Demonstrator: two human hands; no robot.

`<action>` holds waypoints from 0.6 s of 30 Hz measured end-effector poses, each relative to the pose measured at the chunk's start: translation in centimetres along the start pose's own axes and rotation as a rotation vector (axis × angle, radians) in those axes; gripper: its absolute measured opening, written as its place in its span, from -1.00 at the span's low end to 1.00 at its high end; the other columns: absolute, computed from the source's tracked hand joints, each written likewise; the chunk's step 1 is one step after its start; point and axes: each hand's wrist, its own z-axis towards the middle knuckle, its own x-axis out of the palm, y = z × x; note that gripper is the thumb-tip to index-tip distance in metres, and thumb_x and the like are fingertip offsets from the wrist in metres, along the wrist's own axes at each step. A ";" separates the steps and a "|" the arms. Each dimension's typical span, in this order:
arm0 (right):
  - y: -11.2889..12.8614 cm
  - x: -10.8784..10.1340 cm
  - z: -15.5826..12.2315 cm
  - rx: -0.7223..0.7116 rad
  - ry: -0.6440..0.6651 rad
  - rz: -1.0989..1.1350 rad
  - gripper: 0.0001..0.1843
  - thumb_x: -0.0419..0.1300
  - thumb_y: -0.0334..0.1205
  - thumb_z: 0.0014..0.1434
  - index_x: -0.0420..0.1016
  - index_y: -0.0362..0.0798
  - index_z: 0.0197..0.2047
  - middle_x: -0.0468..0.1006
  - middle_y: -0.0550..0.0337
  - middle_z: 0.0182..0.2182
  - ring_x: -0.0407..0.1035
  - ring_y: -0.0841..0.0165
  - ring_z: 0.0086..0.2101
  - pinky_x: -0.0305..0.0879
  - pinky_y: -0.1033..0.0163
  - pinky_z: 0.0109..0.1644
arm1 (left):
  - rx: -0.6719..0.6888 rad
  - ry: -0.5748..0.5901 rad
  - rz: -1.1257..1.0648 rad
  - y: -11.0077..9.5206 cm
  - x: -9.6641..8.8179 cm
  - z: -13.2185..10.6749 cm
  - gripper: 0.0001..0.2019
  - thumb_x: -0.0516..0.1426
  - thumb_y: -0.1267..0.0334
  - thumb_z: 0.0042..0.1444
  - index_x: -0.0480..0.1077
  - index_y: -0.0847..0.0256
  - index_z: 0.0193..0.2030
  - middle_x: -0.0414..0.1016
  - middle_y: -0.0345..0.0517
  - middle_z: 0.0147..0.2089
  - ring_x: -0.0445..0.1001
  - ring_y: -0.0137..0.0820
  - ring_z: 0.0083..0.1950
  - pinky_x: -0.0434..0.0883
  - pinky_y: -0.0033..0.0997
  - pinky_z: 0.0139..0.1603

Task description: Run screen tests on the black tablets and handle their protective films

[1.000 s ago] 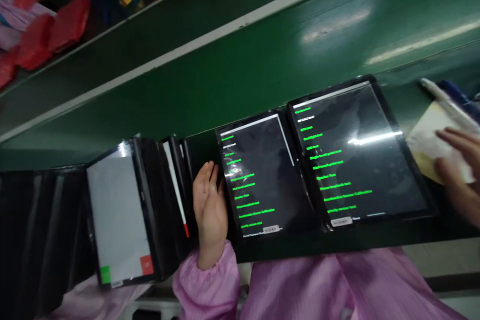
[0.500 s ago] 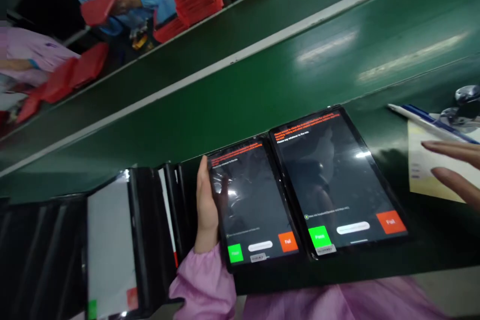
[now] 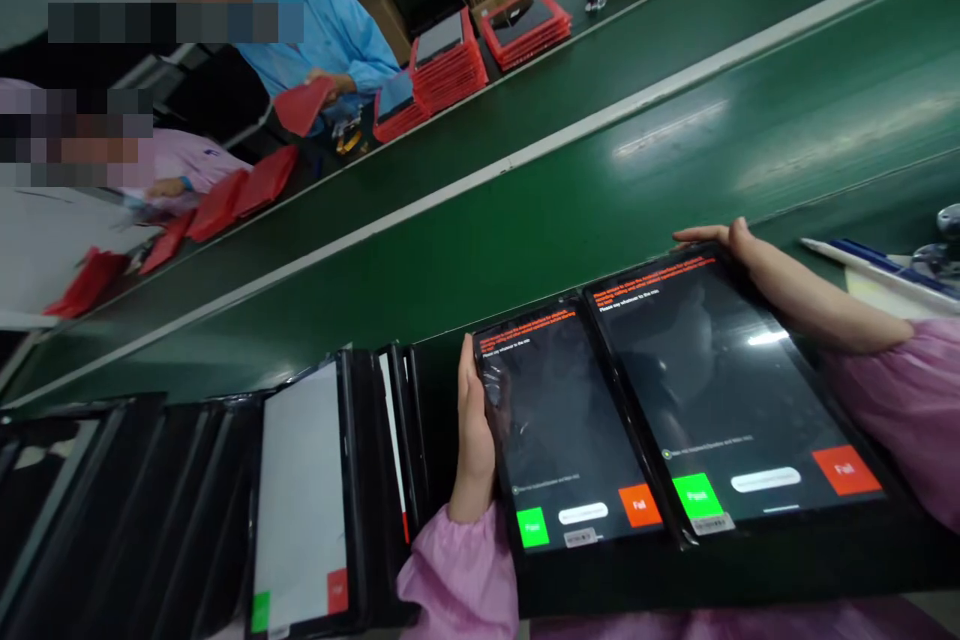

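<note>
Two black tablets lie side by side in front of me, both showing a dark screen with orange text, a green Pass button and an orange Fail button. My left hand (image 3: 474, 440) grips the left edge of the left tablet (image 3: 562, 430), fingers curled round its rim. My right hand (image 3: 731, 245) reaches across and holds the far top corner of the right tablet (image 3: 739, 390). Pink sleeves cover both my arms.
A row of upright tablets (image 3: 300, 500), one with a white screen, stands to my left. The green conveyor belt (image 3: 525, 210) runs beyond. A pen and paper (image 3: 877, 265) lie at the right. Two people across the belt handle red trays (image 3: 450, 60).
My right hand left the paper at the right and took hold of the right tablet's far corner. The screens went from green text lists to Pass/Fail pages. The view tilted up.
</note>
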 end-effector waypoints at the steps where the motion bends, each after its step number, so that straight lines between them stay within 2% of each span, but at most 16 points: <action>1: 0.2 -0.1 -0.3 0.004 -0.016 -0.002 -0.25 0.13 0.54 0.28 0.59 0.07 0.13 0.68 0.04 -0.01 0.59 0.21 -0.21 0.53 0.20 -0.21 | -0.019 -0.001 -0.012 -0.1 0.1 -0.3 -0.28 0.00 -0.33 0.42 0.15 -0.10 0.60 0.10 -0.11 0.68 0.08 -0.19 0.68 0.21 -0.14 0.62; 5: 0.0 -1.2 -1.9 -0.002 -0.065 0.000 -0.25 0.20 0.62 0.17 0.60 0.11 -0.02 0.67 0.11 -0.10 0.55 0.23 -0.23 0.50 0.21 -0.21 | -0.051 -0.021 0.044 -0.3 0.5 -1.2 -0.30 0.11 -0.31 0.37 0.27 -0.09 0.53 0.17 -0.12 0.66 0.13 -0.17 0.67 0.13 -0.11 0.66; 7: -0.2 -1.7 -2.3 0.018 -0.085 0.026 -0.22 0.24 0.67 0.08 0.60 0.13 -0.06 0.67 0.15 -0.14 0.54 0.24 -0.24 0.49 0.23 -0.23 | -0.065 -0.030 0.075 -0.4 0.7 -1.1 -0.32 0.14 -0.30 0.35 0.31 -0.07 0.49 0.22 -0.10 0.63 0.17 -0.15 0.65 0.16 -0.10 0.65; 12: -0.4 -1.5 -1.9 0.056 -0.099 0.082 -0.12 0.25 0.78 -0.09 0.57 0.10 -0.19 0.67 0.14 -0.18 0.51 0.27 -0.30 0.47 0.24 -0.27 | -0.018 -0.073 0.125 -0.3 1.4 1.5 -0.42 0.13 -0.27 0.35 0.44 0.02 0.33 0.41 0.00 0.50 0.31 -0.12 0.57 0.23 -0.07 0.60; 14: -0.3 -1.3 -1.7 0.059 -0.082 0.076 -0.09 0.28 0.79 -0.16 0.56 0.09 -0.21 0.66 0.13 -0.21 0.50 0.27 -0.34 0.46 0.24 -0.31 | 0.007 -0.037 0.115 -0.2 1.7 2.6 -0.42 0.11 -0.29 0.35 0.47 0.04 0.29 0.47 0.03 0.44 0.37 -0.12 0.52 0.25 -0.04 0.58; 18: 0.0 -1.5 -2.0 0.046 -0.074 0.082 0.00 0.33 0.83 -0.41 0.52 0.09 -0.28 0.62 0.19 -0.31 0.48 0.28 -0.37 0.46 0.25 -0.34 | 0.027 0.018 0.111 0.0 1.8 3.5 -0.40 0.14 -0.35 0.30 0.51 0.06 0.20 0.56 0.04 0.30 0.54 -0.13 0.32 0.45 -0.09 0.39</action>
